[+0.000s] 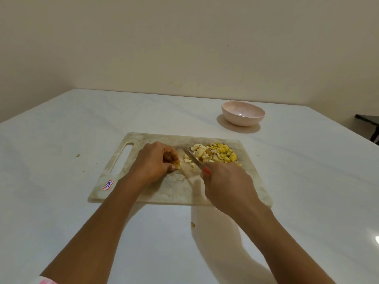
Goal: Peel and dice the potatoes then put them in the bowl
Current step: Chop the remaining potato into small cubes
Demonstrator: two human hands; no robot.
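Observation:
A marbled cutting board [249, 181] lies on the white table. My left hand [155, 160] pinches a small potato piece [177, 163] against the board. My right hand [227, 186] grips a red-handled knife [193, 158], its blade lying flat between a few loose cubes [187, 160] and the pile of diced potato [217, 153] at the board's far right. The pink bowl [243, 113] stands empty beyond the board.
The white table [61, 140] carries small potato scraps [78, 155] to the left of the board and another scrap [192, 224] in front of it. A dark piece of furniture [369, 124] shows past the table's right edge. A wall rises behind.

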